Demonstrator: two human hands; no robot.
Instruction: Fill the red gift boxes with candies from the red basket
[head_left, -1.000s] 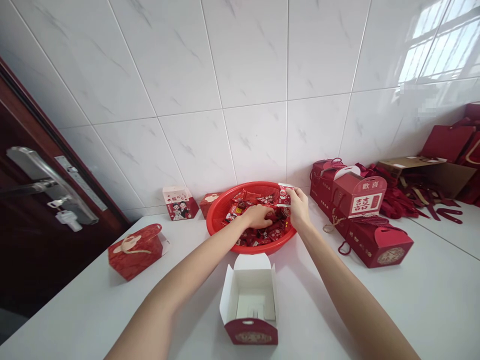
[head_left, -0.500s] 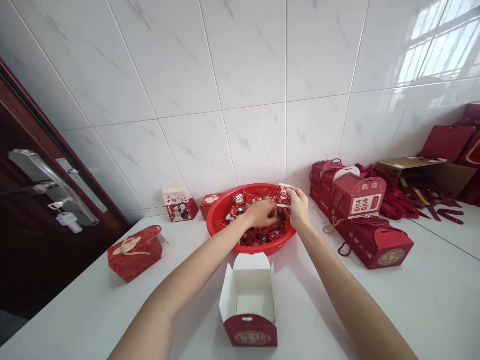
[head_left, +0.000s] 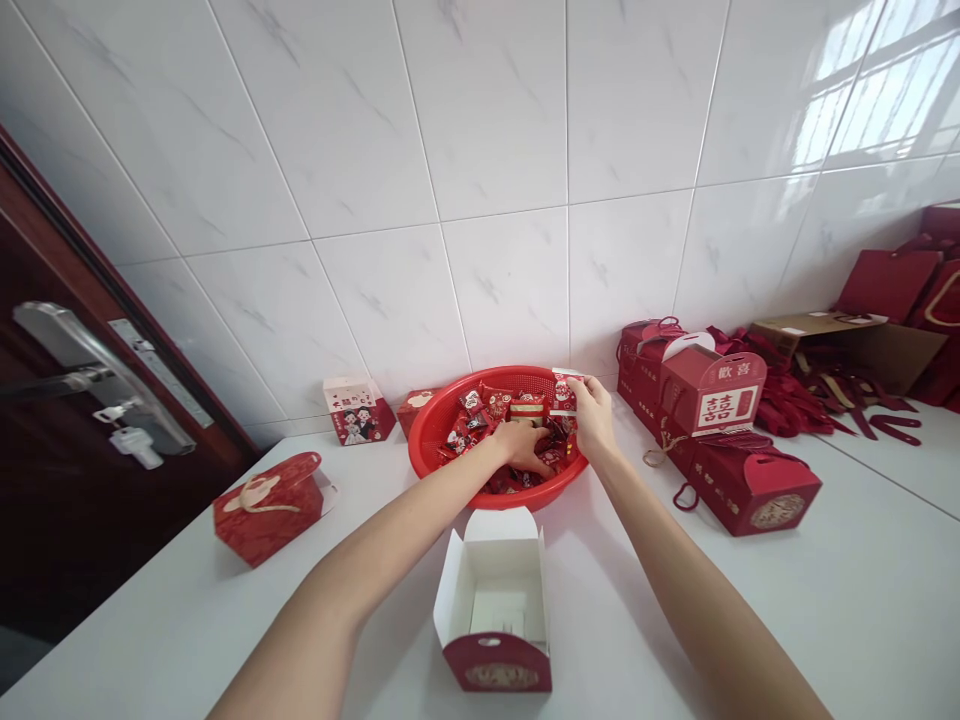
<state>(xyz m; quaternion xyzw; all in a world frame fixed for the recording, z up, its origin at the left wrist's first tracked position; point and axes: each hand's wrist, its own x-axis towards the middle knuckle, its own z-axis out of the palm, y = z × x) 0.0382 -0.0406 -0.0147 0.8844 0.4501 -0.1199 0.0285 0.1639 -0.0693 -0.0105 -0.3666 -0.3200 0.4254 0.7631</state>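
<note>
My left hand (head_left: 523, 446) reaches into a red plastic basket (head_left: 424, 440), its fingers apart and touching the red wrapped candies (head_left: 466, 432) inside. I cannot see anything held in it. At the basket's right rim my right hand (head_left: 595, 420) pinches a red-and-white candy packet (head_left: 564, 394) upright between thumb and fingers. In front of the basket, between my forearms, stands an open dark red gift box (head_left: 499, 672) with a white inside. Its flaps are spread and I see no candy in it.
Closed red gift boxes stand to the left (head_left: 268, 508) and right (head_left: 757, 490). A box with a cartoon couple (head_left: 358, 412) is near the tiled wall. Dark red ribbons (head_left: 787, 400) and a cardboard carton (head_left: 911, 350) lie at the right. A door handle (head_left: 82, 378) is far left.
My left hand has moved slightly down and left in the basket, and its fingers have spread, uncovering a gold-and-red packet behind them. The right hand still holds its packet.
</note>
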